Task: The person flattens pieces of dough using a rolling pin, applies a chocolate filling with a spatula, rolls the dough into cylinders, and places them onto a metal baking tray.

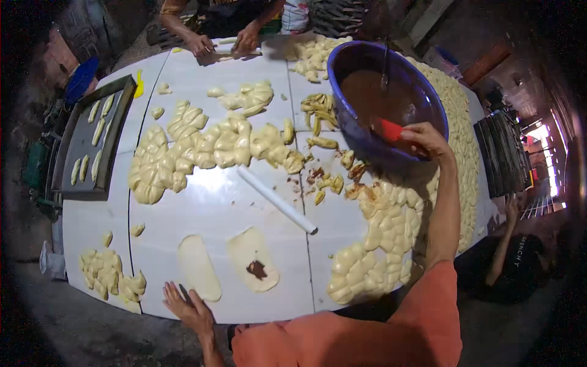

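My right hand (425, 139) grips a red scraper (390, 129) inside a large blue tub (445, 116), over smooth brown filling (367, 85). At the table's near edge my left hand (189, 312) lies flat, fingers apart. A thin dark strip shows between its fingers; I cannot make out what it is. Just beyond this hand lies a plain flattened oval of dough (200, 268). To its right, a second flattened piece (243, 241) carries a brown dab of filling (257, 269). Farther off, a white rod (278, 200) rests diagonally on the table.
Dough lumps (214, 144) cover much of the white table (208, 196), massed (385, 244) below the tub too. Peeled banana pieces (321, 110) lie beside the tub. A dark tray (85, 153) at left bears dough strips. Opposite, a co-worker's hands (223, 46) handle dough; another person (513, 263) is at right.
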Available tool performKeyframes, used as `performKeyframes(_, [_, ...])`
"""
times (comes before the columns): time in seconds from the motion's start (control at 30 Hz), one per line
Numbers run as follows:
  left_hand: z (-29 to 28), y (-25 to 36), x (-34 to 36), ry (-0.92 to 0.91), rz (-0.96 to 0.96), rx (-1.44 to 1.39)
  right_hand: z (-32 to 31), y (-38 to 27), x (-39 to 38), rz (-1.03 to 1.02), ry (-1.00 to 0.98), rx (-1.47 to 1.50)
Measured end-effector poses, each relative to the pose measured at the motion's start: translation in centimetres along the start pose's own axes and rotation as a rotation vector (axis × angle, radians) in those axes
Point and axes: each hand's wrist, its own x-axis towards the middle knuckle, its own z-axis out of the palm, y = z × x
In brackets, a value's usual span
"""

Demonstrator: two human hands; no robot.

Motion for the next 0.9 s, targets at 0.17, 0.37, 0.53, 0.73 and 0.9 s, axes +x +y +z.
performKeyframes(0.17, [0.6,-1.0,0.3,-0.022,-0.008,-0.274,4.8,-0.8,-2.5,-0.245,0.053,-0.024])
performKeyframes(0.37, [0.2,0.5,1.2,-0.02,0.169,-0.206,16.4,-5.0,-9.6,-0.173,-0.243,-0.025])
performKeyframes(0.53, [-0.5,-1.2,0.5,-0.068,0.187,-0.241,33.3,-9.3,-13.8,-0.407,-0.382,-0.159])
performKeyframes(0.73, [-0.7,-1.8,0.8,-0.092,0.31,-0.295,42.6,-11.7,-18.5,-0.653,-0.155,-0.496])
performKeyframes(0.9, [-1.4,-2.3,1.3,-0.161,0.364,-0.305,43.7,-11.9,-19.8,-0.752,0.117,-0.681])
